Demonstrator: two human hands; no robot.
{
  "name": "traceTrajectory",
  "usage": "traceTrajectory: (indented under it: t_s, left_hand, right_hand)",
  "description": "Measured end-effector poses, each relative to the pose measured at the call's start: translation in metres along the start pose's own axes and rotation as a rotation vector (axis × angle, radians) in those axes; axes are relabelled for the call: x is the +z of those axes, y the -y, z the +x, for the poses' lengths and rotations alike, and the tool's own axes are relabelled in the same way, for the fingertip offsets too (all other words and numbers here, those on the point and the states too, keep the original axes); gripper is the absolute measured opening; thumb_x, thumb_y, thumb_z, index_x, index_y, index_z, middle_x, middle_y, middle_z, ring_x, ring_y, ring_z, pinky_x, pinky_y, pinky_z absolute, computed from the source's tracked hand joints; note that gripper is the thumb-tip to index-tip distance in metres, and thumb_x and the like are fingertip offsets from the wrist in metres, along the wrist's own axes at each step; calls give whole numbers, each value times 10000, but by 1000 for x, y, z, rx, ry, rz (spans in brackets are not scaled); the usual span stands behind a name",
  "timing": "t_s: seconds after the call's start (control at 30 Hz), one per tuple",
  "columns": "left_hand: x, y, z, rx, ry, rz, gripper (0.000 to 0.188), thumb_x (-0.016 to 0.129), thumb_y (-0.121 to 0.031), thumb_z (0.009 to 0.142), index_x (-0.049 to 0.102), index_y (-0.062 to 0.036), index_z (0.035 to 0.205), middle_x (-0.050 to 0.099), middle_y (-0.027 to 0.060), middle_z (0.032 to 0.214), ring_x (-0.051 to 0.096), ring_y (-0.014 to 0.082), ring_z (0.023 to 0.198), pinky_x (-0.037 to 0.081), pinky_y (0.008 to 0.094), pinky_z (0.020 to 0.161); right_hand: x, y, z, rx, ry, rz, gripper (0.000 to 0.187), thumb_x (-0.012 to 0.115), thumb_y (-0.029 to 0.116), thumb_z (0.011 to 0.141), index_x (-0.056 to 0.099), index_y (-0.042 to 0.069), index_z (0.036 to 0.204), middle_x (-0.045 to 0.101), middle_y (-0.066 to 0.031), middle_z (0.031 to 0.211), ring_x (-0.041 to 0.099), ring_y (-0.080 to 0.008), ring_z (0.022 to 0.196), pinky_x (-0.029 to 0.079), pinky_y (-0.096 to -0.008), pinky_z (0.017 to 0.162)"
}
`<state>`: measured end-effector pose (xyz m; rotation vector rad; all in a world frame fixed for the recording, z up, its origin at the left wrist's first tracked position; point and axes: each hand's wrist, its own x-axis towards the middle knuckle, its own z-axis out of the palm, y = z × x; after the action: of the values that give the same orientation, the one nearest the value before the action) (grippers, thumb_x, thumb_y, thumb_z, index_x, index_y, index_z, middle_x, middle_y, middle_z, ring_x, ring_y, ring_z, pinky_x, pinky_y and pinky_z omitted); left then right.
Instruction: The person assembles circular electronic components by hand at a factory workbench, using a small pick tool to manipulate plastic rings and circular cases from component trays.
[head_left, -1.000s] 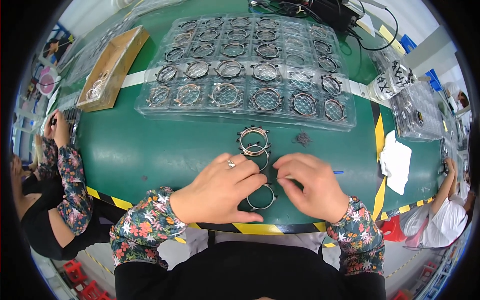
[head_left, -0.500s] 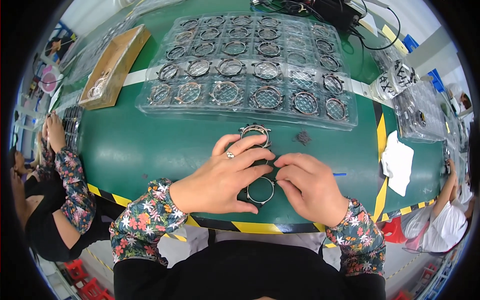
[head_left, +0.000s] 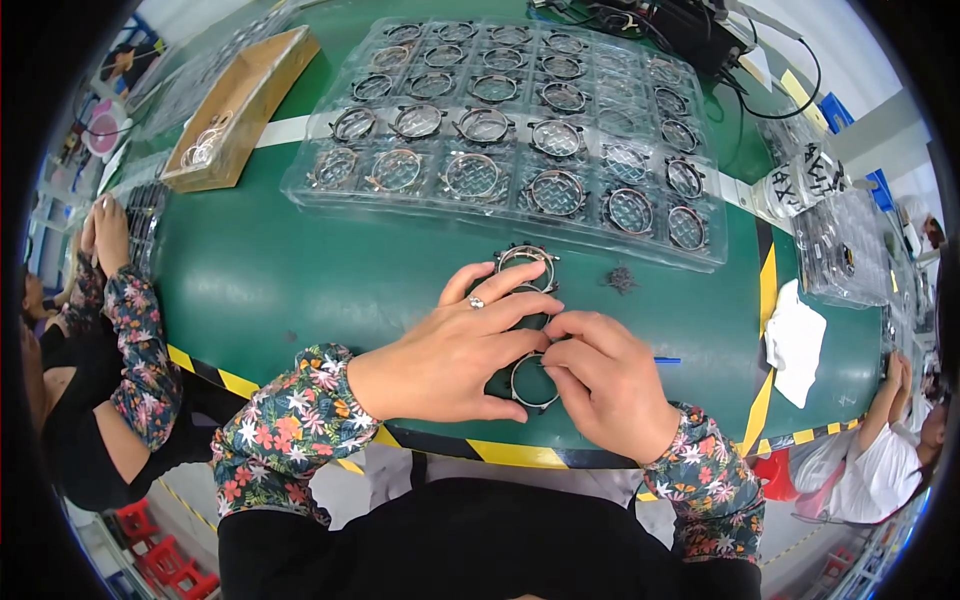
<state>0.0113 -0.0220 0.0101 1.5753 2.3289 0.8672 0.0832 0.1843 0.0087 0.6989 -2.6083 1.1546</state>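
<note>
Several round metal watch cases stand in a column on the green table in front of me. My left hand (head_left: 440,355) rests over them with its fingers spread. Its fingertips lie on the far watch case (head_left: 526,250), while its thumb reaches beside the near watch case (head_left: 516,388). Another case between these is mostly hidden under the fingers. My right hand (head_left: 625,385) has its thumb and fingers pinched together at the near case's upper right edge; whatever sits between the fingertips is too small to make out. A small pile of dark bits (head_left: 621,280) lies beyond the right hand.
Clear plastic trays (head_left: 440,222) of watch cases span the far side. A cardboard box (head_left: 245,135) with rings stands left of them. To the right are a blue stick (head_left: 668,360), a white cloth (head_left: 797,345), a white tub (head_left: 785,190) and more trays. Co-workers sit at both sides.
My right hand has shifted slightly left, its fingertips now over the near case's edge and covering more of it. The left hand keeps its spread pose. The whole view has tilted a little.
</note>
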Motion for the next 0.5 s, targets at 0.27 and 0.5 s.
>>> traceTrajectory:
  t_s: [0.27,0.5]
  left_hand:
    - [7,1,0,-6,-42,-40,598,862,-374,642,660,-57,1107,484,87,1364,265,329,1435,179,555,1121]
    - [8,0,-1,-26,-40,-45,600,863,-374,646,657,-63,1115,487,82,1364,258,323,1440,162,558,1128]
  right_hand:
    - [5,5,-1,1,11,-67,177,688,-52,691,634,18,844,597,-122,1070,578,-265,783,493,-372,668]
    - [9,6,0,7,-36,-49,166,687,-57,696,636,19,835,597,-130,1088,581,-262,772,495,-370,662]
